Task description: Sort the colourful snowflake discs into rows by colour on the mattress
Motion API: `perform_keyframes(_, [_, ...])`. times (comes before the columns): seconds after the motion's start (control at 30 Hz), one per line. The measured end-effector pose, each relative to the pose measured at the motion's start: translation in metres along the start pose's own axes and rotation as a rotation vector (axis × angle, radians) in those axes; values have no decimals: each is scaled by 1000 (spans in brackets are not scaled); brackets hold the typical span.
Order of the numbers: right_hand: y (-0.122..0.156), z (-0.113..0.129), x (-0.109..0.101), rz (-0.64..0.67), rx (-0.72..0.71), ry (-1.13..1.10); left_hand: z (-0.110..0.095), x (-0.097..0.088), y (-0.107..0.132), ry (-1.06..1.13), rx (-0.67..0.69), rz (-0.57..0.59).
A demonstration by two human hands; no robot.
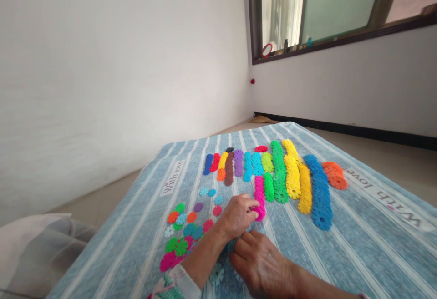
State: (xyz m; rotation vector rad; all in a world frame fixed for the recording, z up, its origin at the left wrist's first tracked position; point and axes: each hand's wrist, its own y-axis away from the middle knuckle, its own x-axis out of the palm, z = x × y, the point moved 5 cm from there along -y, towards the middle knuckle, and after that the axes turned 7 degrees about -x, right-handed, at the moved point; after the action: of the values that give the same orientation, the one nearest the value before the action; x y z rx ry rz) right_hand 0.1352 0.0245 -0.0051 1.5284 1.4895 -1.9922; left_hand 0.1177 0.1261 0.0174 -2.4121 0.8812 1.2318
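Rows of coloured plastic snowflake discs lie side by side on a blue striped bedsheet (358, 244). My left hand (237, 216) reaches forward with its fingers pinched on a pink disc (260, 212) at the near end of the pink row (259, 190). My right hand (262, 265) lies palm down on the sheet just behind it, fingers flat and pointing left, over a few teal discs (216, 274). To the left of both hands is a loose scatter of mixed discs (182, 235). Green (279, 171), yellow (292, 174) and blue (319, 194) rows run to the right.
The bed's left edge drops to a bare floor by a white wall. A grey pillow (37, 253) sits at the lower left. An orange row (335, 174) ends the line-up on the right. A window (341, 3) is at the back right, and the sheet is printed "With love" (385, 197).
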Motion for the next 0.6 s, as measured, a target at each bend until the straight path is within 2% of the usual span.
perform_keyframes(0.13, [1,1,-1,7,13,5,2,-6,1,37,-7,-81])
perform_keyframes(0.27, [2,2,-4,34,24,-4,16,-33,9,-2,-50,-191])
perform_keyframes(0.33, [2,2,-5,37,29,-8,30,-50,16,-11,-90,-227])
perform_keyframes(0.43, [2,1,-5,26,42,-22,61,-73,31,-21,-229,-285])
perform_keyframes(0.5, [3,1,-5,22,51,-37,80,-82,41,-34,-286,-285])
perform_keyframes(0.6, [3,2,-5,30,69,-64,100,-85,55,-45,-330,-236])
